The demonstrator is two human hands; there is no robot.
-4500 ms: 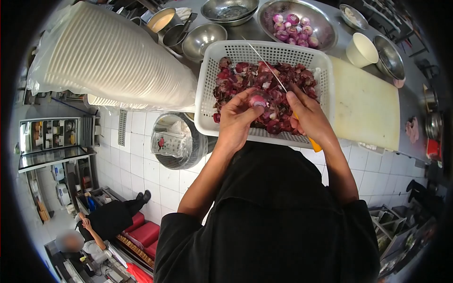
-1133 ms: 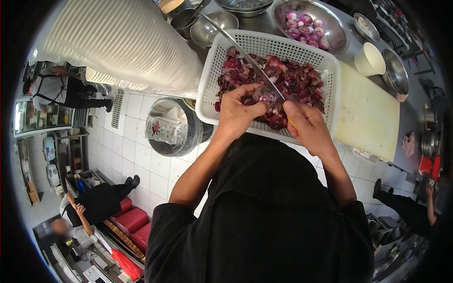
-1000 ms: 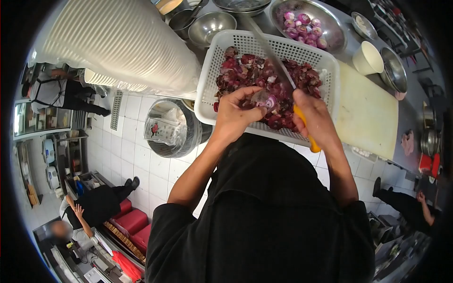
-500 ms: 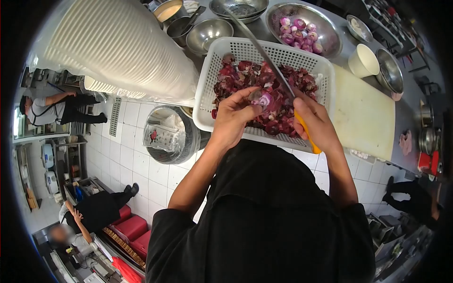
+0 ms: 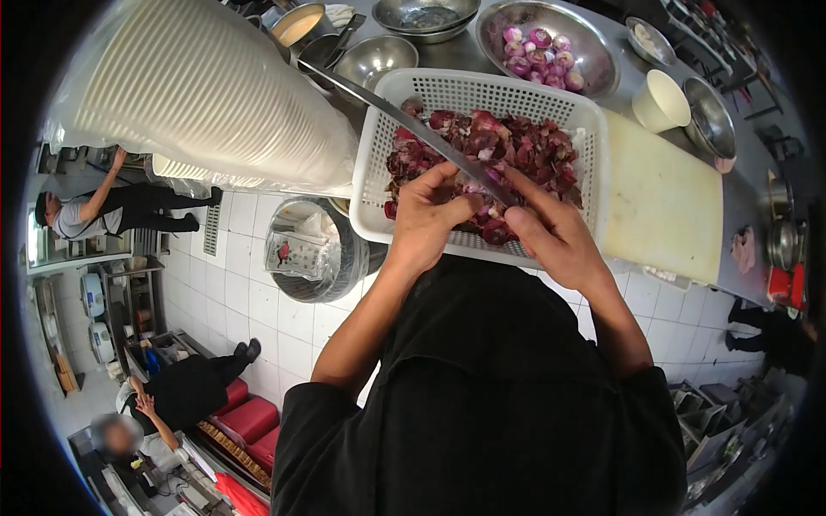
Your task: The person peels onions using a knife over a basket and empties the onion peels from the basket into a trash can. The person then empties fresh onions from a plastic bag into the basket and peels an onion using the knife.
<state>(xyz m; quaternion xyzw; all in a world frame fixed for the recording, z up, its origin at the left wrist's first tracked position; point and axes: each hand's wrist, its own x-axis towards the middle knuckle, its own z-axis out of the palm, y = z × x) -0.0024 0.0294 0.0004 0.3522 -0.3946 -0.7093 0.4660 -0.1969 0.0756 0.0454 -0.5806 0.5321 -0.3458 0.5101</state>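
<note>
My left hand (image 5: 432, 211) pinches a red onion (image 5: 483, 194) between thumb and fingers, over a white perforated plastic basket (image 5: 372, 185). Much of the onion is hidden behind the blade and my fingers. My right hand (image 5: 557, 230) is closed on a long knife (image 5: 411, 125), its blade slanting up to the left across the basket. The knife's handle is hidden in my palm. Beneath both hands, dark red onion skins (image 5: 525, 142) fill the basket.
Peeled onions (image 5: 542, 58) sit in a metal bowl (image 5: 602, 64) behind the basket. A pale cutting board (image 5: 662, 202) and a white tub (image 5: 661, 101) are on the right. Wrapped stacked containers (image 5: 215, 95) stand left, above a lined bin (image 5: 305, 249). Other people are farther off.
The blade has swung over to the left and now lies across the onion. My right hand has moved closer to my left. A person at far left has raised an arm.
</note>
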